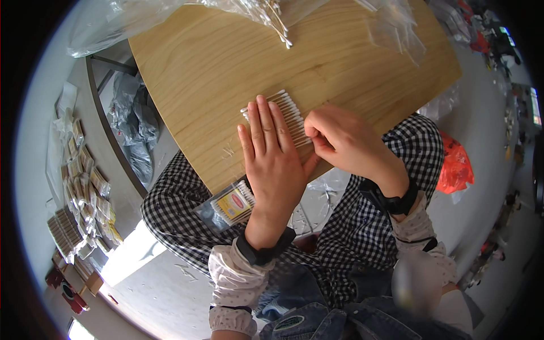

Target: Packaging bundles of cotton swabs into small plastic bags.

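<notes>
A row of cotton swabs (pixel 291 113) lies side by side near the close edge of the wooden table (pixel 209 73), white tips facing away from me. My left hand (pixel 273 164) rests flat across the left part of the row, fingers stretched out, covering many of the swabs. At the row's right end, my right hand (pixel 348 141) has its fingers curled with thumb and forefinger together. Whatever is between them is hidden. Just left of my left wrist, a clear packet of cotton swabs (pixel 231 205) with a yellow and red label sits by the table edge.
Loose swabs (pixel 277 22) spill from a clear plastic bag (pixel 133 22) at the table's far side. Another clear bag (pixel 396 31) lies far right. Many filled packets (pixel 85 181) are piled on the floor at left. A red bag (pixel 455 164) lies beyond my right knee.
</notes>
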Available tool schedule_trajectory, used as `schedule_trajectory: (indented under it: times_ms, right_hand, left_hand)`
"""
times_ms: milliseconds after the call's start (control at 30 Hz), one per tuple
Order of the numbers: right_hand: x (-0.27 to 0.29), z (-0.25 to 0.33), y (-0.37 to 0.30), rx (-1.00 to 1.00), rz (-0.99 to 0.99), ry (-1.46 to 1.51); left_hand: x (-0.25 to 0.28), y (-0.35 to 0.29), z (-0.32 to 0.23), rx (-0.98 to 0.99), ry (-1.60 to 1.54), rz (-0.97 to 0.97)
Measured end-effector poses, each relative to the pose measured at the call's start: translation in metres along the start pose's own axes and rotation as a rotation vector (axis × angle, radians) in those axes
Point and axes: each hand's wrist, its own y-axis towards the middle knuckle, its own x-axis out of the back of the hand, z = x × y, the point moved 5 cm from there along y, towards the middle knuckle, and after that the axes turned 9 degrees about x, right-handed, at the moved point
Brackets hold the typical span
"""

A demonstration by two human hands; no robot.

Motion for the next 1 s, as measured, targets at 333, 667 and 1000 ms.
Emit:
schedule_trajectory:
  times_ms: [333, 667, 1000]
  right_hand:
    - [0.046, -0.004, -0.014, -0.252, 0.038, 0.179]
    - [0.039, -0.024, -0.036, -0.437, 0.235, 0.384]
    - [0.005, -0.018, -0.015, -0.249, -0.095, 0.406]
  left_hand:
    - [0.002, -0.001, 0.005, 0.007, -0.075, 0.027]
    - [0.011, 0.003, 0.012, -0.024, -0.152, 0.053]
    - [0.003, 0.003, 0.009, -0.029, -0.030, 0.070]
